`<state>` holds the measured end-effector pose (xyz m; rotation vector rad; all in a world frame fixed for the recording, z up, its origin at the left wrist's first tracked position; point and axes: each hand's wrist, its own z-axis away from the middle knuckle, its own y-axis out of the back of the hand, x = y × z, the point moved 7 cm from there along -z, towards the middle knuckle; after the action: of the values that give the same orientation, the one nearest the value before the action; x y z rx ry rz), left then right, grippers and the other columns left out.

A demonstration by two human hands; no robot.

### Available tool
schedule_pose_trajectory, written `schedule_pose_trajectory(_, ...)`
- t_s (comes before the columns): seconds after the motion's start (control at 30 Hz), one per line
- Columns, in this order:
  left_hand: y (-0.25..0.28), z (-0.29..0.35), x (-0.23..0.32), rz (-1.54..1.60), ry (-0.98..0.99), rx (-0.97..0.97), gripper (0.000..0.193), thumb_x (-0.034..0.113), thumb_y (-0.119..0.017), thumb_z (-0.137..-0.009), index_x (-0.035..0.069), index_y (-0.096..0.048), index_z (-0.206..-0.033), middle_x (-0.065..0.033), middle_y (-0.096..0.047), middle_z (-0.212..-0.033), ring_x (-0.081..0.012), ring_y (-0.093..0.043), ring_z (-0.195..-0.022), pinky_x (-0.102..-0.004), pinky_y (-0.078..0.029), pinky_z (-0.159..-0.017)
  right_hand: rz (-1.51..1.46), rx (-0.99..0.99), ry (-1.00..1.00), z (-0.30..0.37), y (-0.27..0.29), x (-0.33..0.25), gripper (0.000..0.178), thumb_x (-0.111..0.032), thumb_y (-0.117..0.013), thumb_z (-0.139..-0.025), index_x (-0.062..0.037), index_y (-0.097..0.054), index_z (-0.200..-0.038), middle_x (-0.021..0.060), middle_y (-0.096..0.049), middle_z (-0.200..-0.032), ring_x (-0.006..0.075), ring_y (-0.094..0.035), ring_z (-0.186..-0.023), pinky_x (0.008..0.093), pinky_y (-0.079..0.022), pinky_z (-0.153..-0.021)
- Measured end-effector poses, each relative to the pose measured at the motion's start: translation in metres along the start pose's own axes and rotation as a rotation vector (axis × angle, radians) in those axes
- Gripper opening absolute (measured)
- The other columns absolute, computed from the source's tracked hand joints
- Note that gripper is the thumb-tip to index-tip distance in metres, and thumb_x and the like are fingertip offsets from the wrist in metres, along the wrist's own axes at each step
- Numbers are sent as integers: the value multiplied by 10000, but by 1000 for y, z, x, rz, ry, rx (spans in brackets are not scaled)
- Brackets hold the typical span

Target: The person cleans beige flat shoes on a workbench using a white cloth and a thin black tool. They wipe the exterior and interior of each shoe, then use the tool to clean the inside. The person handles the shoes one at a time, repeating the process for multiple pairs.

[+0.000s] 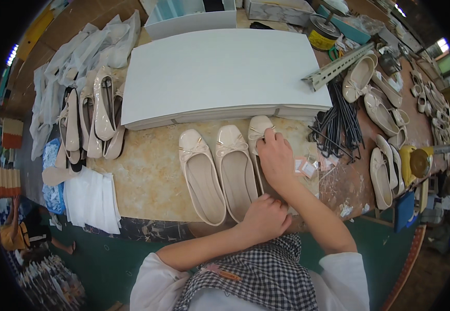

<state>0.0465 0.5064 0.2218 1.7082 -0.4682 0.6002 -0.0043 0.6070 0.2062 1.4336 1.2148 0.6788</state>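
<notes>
Two beige patent ballet flats with small bows, the left one (202, 181) and the middle one (236, 173), lie side by side on the marbled tabletop, toes pointing away from me. To their right is a third ballet flat (259, 125), mostly covered by my hands. My right hand (276, 158) is closed on its front part beside the bow, fingers bent. Nearer to me, my left hand (265, 215) is curled at the heel end of that shoe. Its fingers hide the heel and whatever they grip.
Behind the shoes lies a large stack of white board (220, 72). More beige flats (106, 111) and white tissue sheets (91, 199) are at left. At right are black cords (339, 127), small tags (306, 167), a slotted metal bar (339, 67) and several other flats (380, 111).
</notes>
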Motion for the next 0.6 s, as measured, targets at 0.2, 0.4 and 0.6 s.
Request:
schedule_pose_trajectory(0.2, -8, 5, -3, 18, 3, -16, 248, 242, -617, -786, 32, -626, -655, -85, -608, -630, -239, -601, -613, -345, -463, -695, -519, -121, -342, 8, 4, 45, 366, -108, -722, -726, 35, -603, -1041, 164, -546, -945, 355, -576, -846, 425, -480, -724)
schedule_pose_trajectory(0.4, 29, -43, -10, -330, -194, -108, 309, 298, -621, -778, 65, -645, -576, -92, -613, -612, -263, -605, -629, -371, -473, -716, -428, -25, -389, 0, -10, 55, 532, -118, -734, -756, 2, -560, -1244, 169, -568, -1027, 314, -590, -870, 367, -487, -762)
schedule_pose_trajectory(0.6, 177, -109, -208, -780, 326, 427, 566, 429, -592, -837, 207, -470, -1343, -225, -437, -1378, -374, -264, -1373, -634, -220, -1051, -725, -63, -386, 56, 39, 45, 547, -49, -673, -813, -18, -494, -1328, 128, -551, -1115, 204, -573, -938, 288, -483, -773)
